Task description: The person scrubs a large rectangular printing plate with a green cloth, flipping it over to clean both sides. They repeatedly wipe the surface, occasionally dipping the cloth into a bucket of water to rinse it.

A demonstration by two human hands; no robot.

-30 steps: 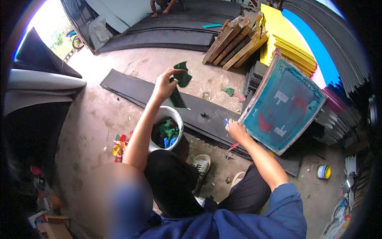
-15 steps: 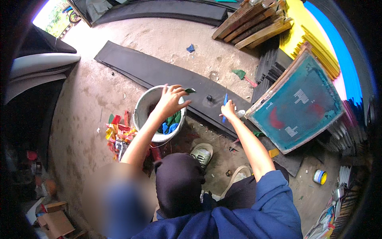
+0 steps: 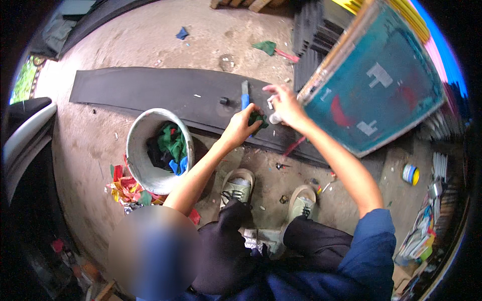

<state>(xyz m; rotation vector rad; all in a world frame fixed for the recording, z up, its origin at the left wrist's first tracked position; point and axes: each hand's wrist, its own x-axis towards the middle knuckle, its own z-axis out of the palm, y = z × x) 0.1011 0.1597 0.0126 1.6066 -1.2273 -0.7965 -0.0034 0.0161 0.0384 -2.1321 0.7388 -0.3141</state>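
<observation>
Dark green, limp scrap point(image 3: 259, 119) grasped between thumb and curled fingers of the left hand point(image 3: 245, 123), over the long black flat sheet strip point(image 3: 145, 89), toward its near edge and well away from its left end. Just beyond the left fingers, blue-handled knife point(image 3: 245, 95) with flat grey blade pointing away from the body, handle partly hidden; cannot tell whether touched by the hand. Across a narrow gap to the scrap's right, right hand point(image 3: 287, 104), fingers loosely spread by a small white cylindrical object point(image 3: 275, 118); cannot tell whether gripping it. Left of the knife, small black block-like piece point(image 3: 224, 101) on the strip.

Tightest on the right: wood-edged teal framed panel point(image 3: 346, 83), tilted, its left edge just beside the right hand. Roomier on the left: long stretch of strip surface, then pale concrete floor point(image 3: 145, 47) past the far edge. Nearer the body, round off-white bucket point(image 3: 136, 155) with green, black and blue scraps inside, left forearm close along its right rim. Left of the bucket, crumpled red and yellow scraps point(image 3: 126, 186). Farther out, yellow-and-blue tin point(image 3: 410, 174) at right.
</observation>
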